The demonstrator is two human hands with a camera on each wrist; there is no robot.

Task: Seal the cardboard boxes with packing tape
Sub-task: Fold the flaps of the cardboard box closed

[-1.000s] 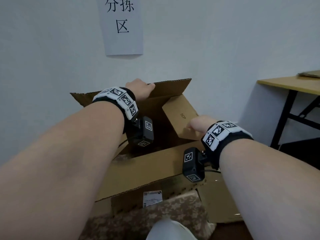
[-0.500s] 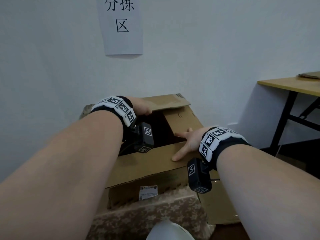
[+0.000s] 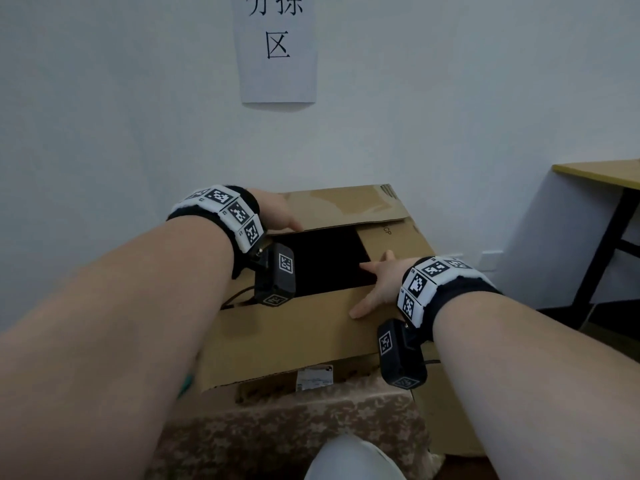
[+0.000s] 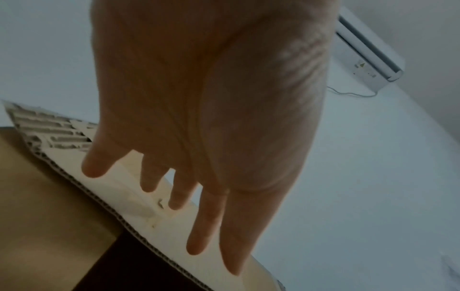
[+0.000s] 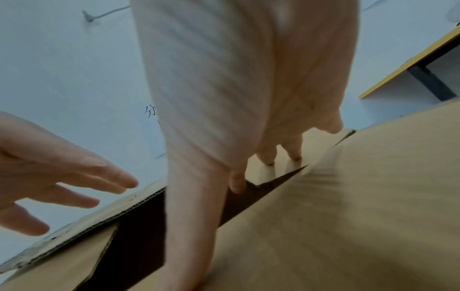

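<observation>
A brown cardboard box (image 3: 284, 337) stands against the wall on a camouflage-patterned base. Its far flap (image 3: 343, 206) is folded down nearly flat, and my left hand (image 3: 277, 213) lies on it with straight fingers (image 4: 194, 232). The near flap (image 3: 294, 327) is down too, and the right side flap (image 3: 391, 244) is folded in under the long flaps. My right hand (image 3: 377, 289) presses flat where the near flap meets the side flap, its fingers (image 5: 266, 155) spread. A dark gap (image 3: 325, 258) stays open between the two long flaps. No tape is in view.
A paper sign (image 3: 277, 46) with printed characters hangs on the white wall behind the box. A wooden desk with black legs (image 3: 602, 202) stands at the right. A white shipping label (image 3: 314, 377) is on the box's front. An air conditioner (image 4: 368, 47) is mounted high on the wall.
The far flap has come down from upright to nearly flat under my left hand. My right hand pushed the side flap in and now lies flat on the near flap. The opening has narrowed.
</observation>
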